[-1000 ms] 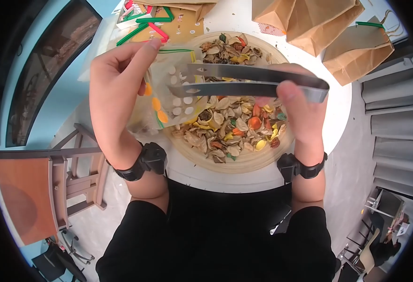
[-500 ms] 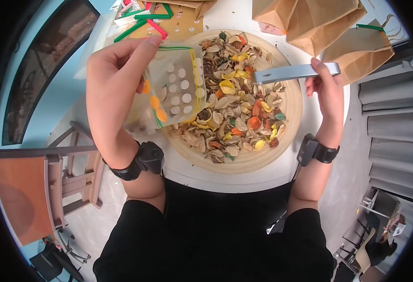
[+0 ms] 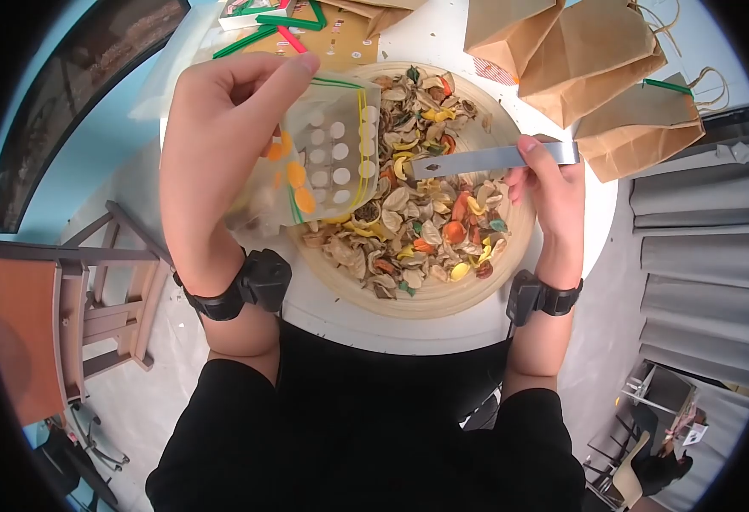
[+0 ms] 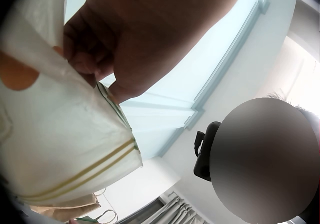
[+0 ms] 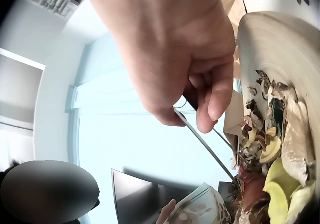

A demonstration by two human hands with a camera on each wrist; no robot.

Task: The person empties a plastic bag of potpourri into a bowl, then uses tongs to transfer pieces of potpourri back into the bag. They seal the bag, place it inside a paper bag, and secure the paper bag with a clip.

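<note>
My left hand [image 3: 221, 136] pinches the top edge of a translucent zip bag [image 3: 353, 171] with white and orange dots, at the left of the round wooden plate [image 3: 366, 299]. Yellow zip lines run along the bag's side in the left wrist view. On the plate lies potpourri [image 3: 426, 224]: dried leaves, petals and orange and yellow pieces. Metal tongs [image 3: 494, 160] are held in my right hand [image 3: 555, 200], thumb on one arm and fingers on the other. In the right wrist view their tips reach down into the potpourri beside a reddish piece [image 5: 254, 191].
Brown paper bags [image 3: 592, 64] stand at the back right of the white table. Green and red clip sticks [image 3: 293, 21] lie by a small box at the back left, on a brown sheet [image 3: 353, 44]. A wooden chair [image 3: 123, 294] stands on the floor at the left.
The tongs have gone from the bag's mouth rightward over the plate, then down to the potpourri. My left hand keeps its pinch on the bag.
</note>
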